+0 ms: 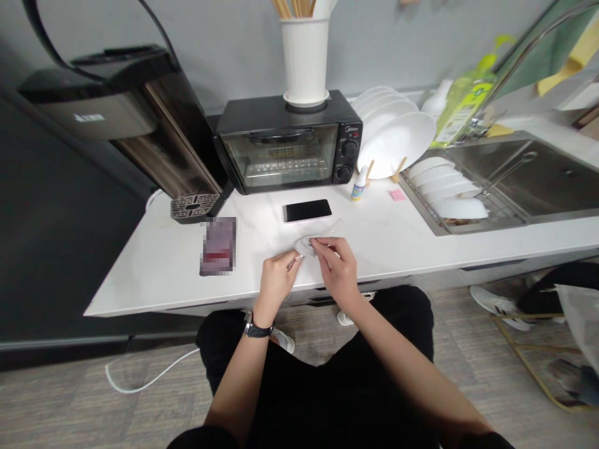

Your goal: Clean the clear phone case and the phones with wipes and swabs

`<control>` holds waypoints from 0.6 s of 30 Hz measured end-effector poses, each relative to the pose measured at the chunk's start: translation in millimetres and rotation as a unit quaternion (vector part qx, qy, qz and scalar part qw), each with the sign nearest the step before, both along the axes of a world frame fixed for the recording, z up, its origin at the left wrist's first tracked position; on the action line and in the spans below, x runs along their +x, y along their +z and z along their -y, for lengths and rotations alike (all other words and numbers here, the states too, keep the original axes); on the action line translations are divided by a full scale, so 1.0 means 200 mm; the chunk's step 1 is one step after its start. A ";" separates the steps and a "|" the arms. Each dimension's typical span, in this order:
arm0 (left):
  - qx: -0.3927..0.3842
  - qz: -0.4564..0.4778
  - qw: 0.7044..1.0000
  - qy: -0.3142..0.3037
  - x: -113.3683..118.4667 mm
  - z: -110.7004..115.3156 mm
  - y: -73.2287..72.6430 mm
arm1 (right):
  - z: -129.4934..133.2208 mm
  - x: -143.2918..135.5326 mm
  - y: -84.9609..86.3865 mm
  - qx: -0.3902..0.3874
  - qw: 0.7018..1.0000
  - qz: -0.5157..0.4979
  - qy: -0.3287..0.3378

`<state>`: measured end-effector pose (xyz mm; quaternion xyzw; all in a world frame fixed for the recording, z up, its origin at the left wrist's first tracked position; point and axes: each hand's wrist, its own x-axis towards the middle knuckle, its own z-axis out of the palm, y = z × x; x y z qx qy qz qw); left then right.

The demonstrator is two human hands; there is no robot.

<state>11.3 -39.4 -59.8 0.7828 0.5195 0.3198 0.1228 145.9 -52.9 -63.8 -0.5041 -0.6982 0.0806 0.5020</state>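
Over a white tabletop, this fiddly handling seems best done with a light, even pinch: the left hand steadying, the right hand doing the fine work. The small pale item (apparently thin, see-through plastic, too small to tell exactly) lies between them at the fingertips. Both hands are nearly closed, each pinching one side of it. A phone lies just beyond.
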 end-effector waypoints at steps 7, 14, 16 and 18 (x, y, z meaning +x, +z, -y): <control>0.002 -0.033 0.999 0.018 -0.03 -0.02 -0.02 | 0.05 -0.06 0.03 -0.016 0.994 0.023 0.102; -0.025 0.034 0.999 -0.012 -0.01 0.00 0.02 | -0.08 0.18 0.04 -0.006 0.997 0.024 0.077; -0.030 0.074 0.996 -0.030 0.00 0.00 0.03 | -0.12 0.24 0.04 -0.004 0.999 0.011 0.042; -0.032 0.088 0.995 -0.033 0.01 0.00 0.03 | -0.15 0.28 0.05 0.004 1.000 -0.009 0.002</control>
